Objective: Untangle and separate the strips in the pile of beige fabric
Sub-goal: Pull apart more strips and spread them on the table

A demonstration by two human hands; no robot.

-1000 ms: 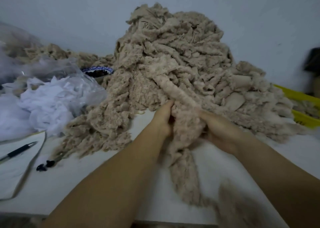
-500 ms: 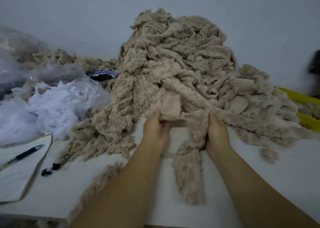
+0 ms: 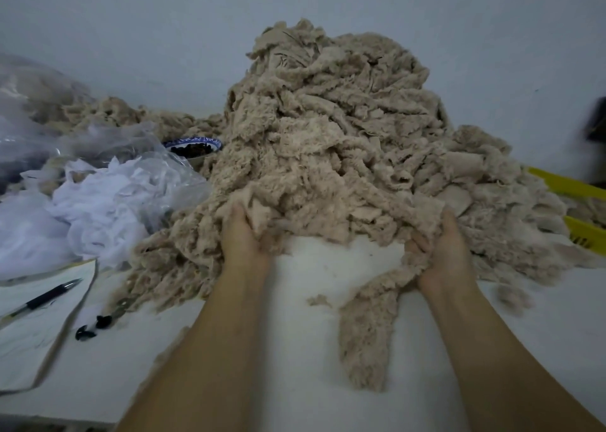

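Where the fuzzy pile (image 3: 328, 130) ends, its edge is gripped by the left hand (image 3: 244, 235), a shaggy strip (image 3: 365, 333) by the right hand (image 3: 447, 251) — crumpled plastic (image 3: 157, 166) alongside.

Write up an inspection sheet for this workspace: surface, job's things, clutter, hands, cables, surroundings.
Surface: white table, with a loose beige scrap lying between the forearms.
Job's things: pile of beige fabric heaped up toward the wall; one strip trails from it toward the near edge.
Clutter: pen on paper, plastic bag of white scraps, blue-rimmed bowl, black bits, all on the left.
Hands: left hand grips the pile's near edge; right hand grips the strip.
Cables: nothing seen.
Surroundings: plain wall behind; yellow crate at right.
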